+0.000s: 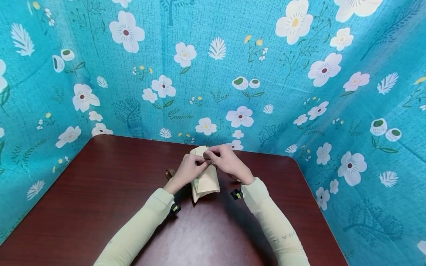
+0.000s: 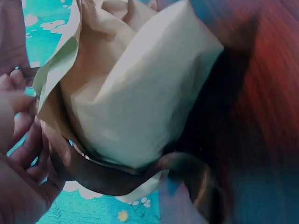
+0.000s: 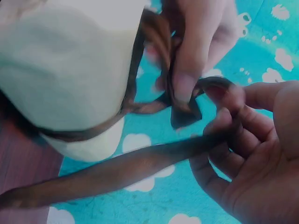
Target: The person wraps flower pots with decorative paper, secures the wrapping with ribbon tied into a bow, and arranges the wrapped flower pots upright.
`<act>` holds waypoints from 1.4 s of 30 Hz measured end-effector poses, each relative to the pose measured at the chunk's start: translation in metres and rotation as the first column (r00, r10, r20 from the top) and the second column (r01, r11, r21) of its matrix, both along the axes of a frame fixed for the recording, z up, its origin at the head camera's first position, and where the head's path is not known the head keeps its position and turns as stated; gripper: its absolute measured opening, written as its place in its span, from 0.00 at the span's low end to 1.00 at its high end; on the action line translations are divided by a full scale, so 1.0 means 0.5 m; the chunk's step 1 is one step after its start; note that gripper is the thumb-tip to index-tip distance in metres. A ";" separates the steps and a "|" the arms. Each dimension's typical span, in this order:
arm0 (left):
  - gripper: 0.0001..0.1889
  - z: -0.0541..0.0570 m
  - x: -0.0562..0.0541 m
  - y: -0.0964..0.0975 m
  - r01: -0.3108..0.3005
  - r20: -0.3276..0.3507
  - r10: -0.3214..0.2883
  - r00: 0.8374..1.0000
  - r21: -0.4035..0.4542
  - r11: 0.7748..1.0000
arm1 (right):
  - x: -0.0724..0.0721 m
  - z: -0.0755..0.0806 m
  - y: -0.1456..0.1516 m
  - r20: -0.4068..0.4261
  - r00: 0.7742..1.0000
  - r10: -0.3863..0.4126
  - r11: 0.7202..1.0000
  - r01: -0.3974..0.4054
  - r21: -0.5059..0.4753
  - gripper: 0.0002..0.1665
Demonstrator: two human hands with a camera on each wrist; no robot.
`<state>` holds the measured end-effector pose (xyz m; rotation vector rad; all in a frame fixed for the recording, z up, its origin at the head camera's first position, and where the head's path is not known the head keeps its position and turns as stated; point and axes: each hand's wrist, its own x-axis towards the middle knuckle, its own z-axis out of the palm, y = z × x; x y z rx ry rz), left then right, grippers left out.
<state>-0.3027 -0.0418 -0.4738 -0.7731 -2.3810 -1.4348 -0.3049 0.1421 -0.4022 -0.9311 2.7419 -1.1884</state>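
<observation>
A cream paper package [image 1: 208, 181] lies on the table between both hands, with a brown ribbon [image 3: 121, 165] passed around it. My left hand [image 1: 188, 168] pinches a ribbon loop between thumb and fingers close beside the paper, best seen in the right wrist view. Opposite it, my right hand [image 1: 226, 159] grips another stretch of the ribbon, and one long tail trails away from its fingers. The left wrist view shows the folded paper [image 2: 140, 88] with a pale green inner edge, and the ribbon [image 2: 93, 175] running along its side.
The dark red-brown table [image 1: 100, 192] spreads around the package. A blue floral cloth [image 1: 199, 81] hangs behind the table and along its sides. Black wrist devices [image 1: 237, 194] sit by the pale sleeves [image 1: 273, 221].
</observation>
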 end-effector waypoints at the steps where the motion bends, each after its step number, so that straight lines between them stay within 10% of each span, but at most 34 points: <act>1: 0.16 0.000 0.000 0.001 -0.017 0.018 0.017 1.000 0.027 1.000 | 0.004 0.000 -0.002 0.003 1.000 0.011 1.000 -0.011 -0.003 0.15; 12: 0.13 -0.005 0.003 -0.003 -0.075 0.261 -0.020 0.965 0.351 0.933 | 0.036 -0.040 0.001 -0.002 0.999 -0.046 0.999 0.046 -0.024 0.06; 24: 0.12 0.004 0.019 0.002 -0.143 0.488 -0.182 0.853 0.555 0.820 | 0.023 -0.070 0.007 -0.038 0.999 0.006 1.000 -0.007 -0.013 0.07; 36: 0.11 -0.002 0.005 0.020 -0.243 0.495 -0.074 0.866 0.544 0.803 | 0.019 -0.077 -0.005 -0.041 0.999 0.019 1.000 -0.018 0.023 0.06; 42: 0.18 0.002 0.002 0.005 -0.132 0.333 -0.006 0.943 0.391 0.911 | 0.013 -0.081 -0.009 0.012 0.994 -0.108 0.994 0.108 -0.015 0.11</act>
